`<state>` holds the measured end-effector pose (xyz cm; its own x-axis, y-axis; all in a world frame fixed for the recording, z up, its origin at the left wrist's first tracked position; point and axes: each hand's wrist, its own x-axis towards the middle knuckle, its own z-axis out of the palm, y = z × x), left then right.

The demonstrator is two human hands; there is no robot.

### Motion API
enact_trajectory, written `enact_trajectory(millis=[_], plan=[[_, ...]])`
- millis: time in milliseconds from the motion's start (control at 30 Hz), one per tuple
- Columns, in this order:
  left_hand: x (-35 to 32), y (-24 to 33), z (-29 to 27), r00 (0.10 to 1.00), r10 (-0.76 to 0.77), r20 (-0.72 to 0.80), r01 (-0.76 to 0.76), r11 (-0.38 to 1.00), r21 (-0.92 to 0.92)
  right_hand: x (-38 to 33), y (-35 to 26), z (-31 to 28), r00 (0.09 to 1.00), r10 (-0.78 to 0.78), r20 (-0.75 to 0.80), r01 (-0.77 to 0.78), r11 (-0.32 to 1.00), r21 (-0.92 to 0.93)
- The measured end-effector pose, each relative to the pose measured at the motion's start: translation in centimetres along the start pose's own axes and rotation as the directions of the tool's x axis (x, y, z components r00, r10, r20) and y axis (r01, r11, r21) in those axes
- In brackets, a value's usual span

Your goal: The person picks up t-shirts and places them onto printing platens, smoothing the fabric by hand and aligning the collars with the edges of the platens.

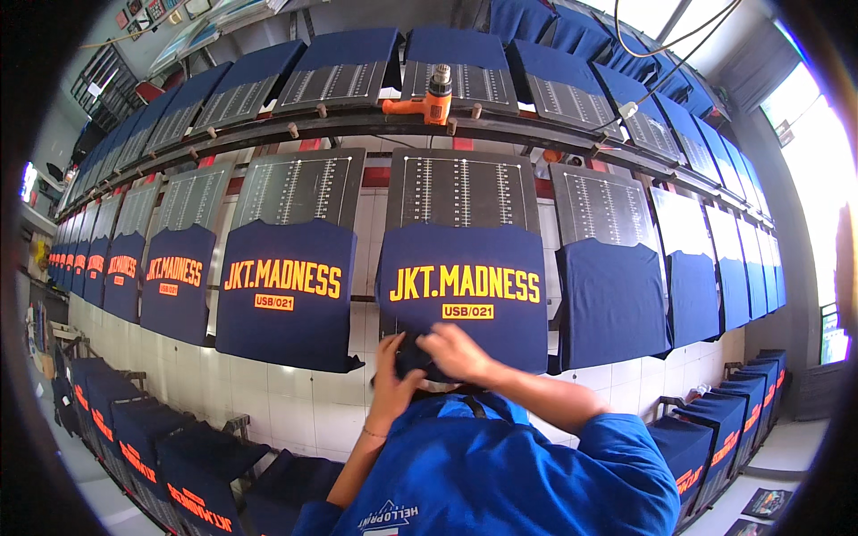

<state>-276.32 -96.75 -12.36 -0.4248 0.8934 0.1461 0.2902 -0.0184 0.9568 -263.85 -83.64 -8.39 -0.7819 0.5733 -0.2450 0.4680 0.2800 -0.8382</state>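
A navy T-shirt [465,335] with a yellow and orange print lies stretched over a dark printing board [438,192] straight ahead of me. At the shirt's lower left edge, dark fabric is bunched up between my hands. My left hand [391,380] grips the fold from the left, thumb and fingers around it. From the right, my right hand [456,354] pinches the same cloth, its fingers closed and slightly blurred. The fingertips partly hide the bunched fabric.
A printed navy shirt [286,317] covers the board to the left; an unprinted one [612,304] covers the board to the right. An orange heat gun [435,100] rests on the rail [509,121] beyond. More shirt-covered boards line the far side and behind me.
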Motion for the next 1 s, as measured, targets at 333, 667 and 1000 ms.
enact_trajectory(millis=[333,667,1000], plan=[[12.9,6.5,-2.1,0.996,-0.076,-0.041,0.078,0.996,0.043,-11.6,-11.5,-27.8,-0.043,-0.113,-0.993,0.671,0.733,-0.112],[24.7,21.6,-10.6,0.688,0.658,-0.304,-0.556,0.749,0.361,-3.2,-0.8,-44.1,0.592,0.257,-0.764,0.661,0.389,0.642],[0.4,14.3,-11.7,0.907,-0.18,0.382,0.045,0.941,0.335,-14.5,6.7,-21.6,0.653,0.62,-0.435,0.219,0.395,0.892]])
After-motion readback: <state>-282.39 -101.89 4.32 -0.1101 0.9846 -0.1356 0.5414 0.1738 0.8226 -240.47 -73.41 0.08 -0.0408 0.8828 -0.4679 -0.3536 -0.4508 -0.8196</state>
